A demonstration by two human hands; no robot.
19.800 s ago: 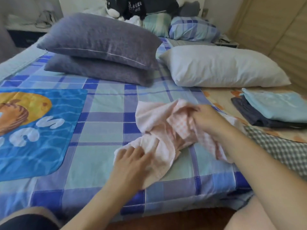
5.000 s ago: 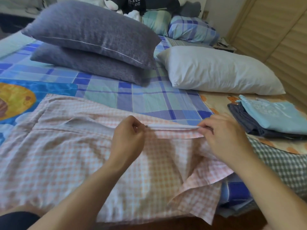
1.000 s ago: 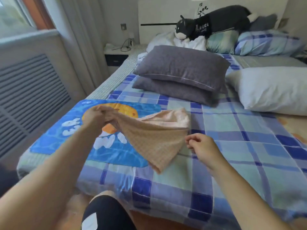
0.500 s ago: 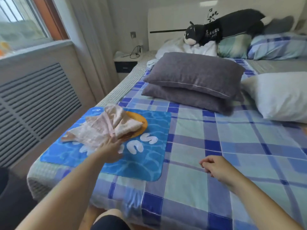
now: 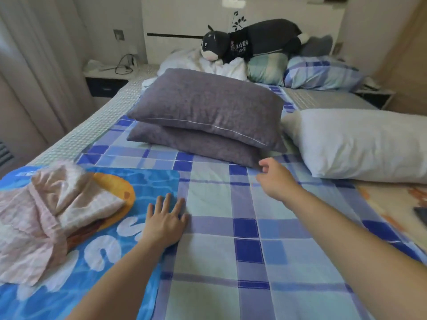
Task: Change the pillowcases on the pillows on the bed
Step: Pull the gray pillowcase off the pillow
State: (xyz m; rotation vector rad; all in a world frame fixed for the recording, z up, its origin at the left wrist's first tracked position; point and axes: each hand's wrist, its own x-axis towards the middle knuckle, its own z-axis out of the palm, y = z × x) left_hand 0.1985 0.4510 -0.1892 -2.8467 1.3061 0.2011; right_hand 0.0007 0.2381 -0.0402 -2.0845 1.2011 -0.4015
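Bedroom was pretty cramped around the bed (image 5: pixel 242 227): curtain on one side, wardrobe on the other, headboard at the back with a black plush cat (image 5: pixel 249 40) lying across a heap of bedding.

Progress-wise, I'd call it early going. A crumpled pink checked pillowcase (image 5: pixel 46 215) sat off past my left hand's (image 5: pixel 165 224) little-finger side, on a blue printed mat (image 5: pixel 111 245), nobody touching it, so I judged it as the discarded one. Beyond my right fingertips (image 5: pixel 265 165) a bare white pillow (image 5: pixel 360 144) lay uncovered, which fits one case stripped off. Two grey pillows (image 5: pixel 208 112) were stacked just ahead of the right hand (image 5: pixel 276 179), the lower one's corner almost at the fingertips, both with their covers on. So as far as I could tell: one cover off, nothing fresh on yet, and two grey ones possibly left to swap.

Left hand was flat on the checked sheet, fingers straight and slightly spread, pressing down like I was leaning on it. Right hand hovered off the sheet, fingers loosely curled, thumb apart, gripping nothing.

Room to work looked fine: a wide stretch of sheet lay between my two hands and back toward my wrists. The near mattress edge was out of frame below. Tight spot was ahead, where the grey stack and the white pillow nearly touched.
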